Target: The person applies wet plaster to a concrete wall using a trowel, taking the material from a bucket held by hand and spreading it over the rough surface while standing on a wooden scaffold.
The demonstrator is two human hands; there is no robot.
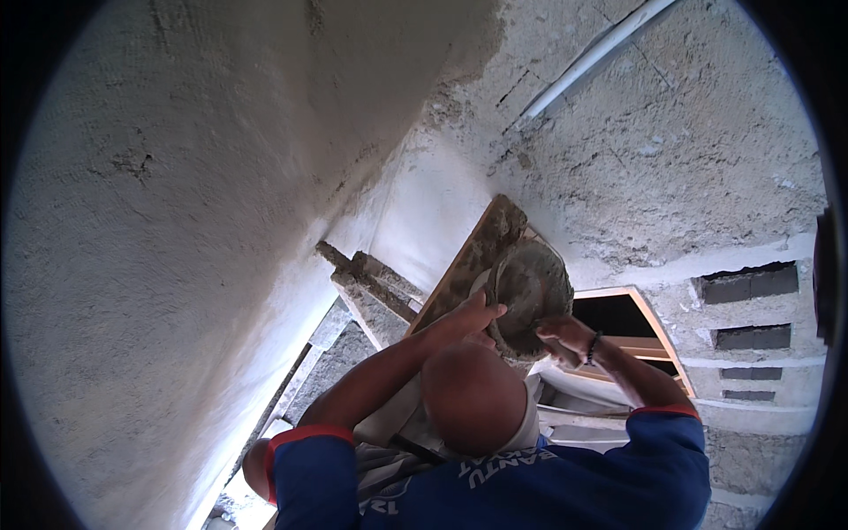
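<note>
Neither of my hands shows. A person in a blue shirt (pixel 574 490) fills the lower middle, seen from behind, with head bent. That person's left hand (pixel 473 314) is on the near-left rim of a round, mortar-caked pan (pixel 526 274). Their right hand (pixel 565 336) is closed at the pan's lower right; exactly what it grips is hard to tell. Behind the pan is a tilted, stained board (pixel 473 247) with a pale wooden edge.
Rough plastered wall (pixel 159 265) spans the left. Mortar-crusted bars (pixel 371 287) stand left of the board. A white pipe (pixel 592 57) runs along the rough surface at upper right. A wooden-framed opening (pixel 632 300) and dark rectangular recesses (pixel 751 283) are at right.
</note>
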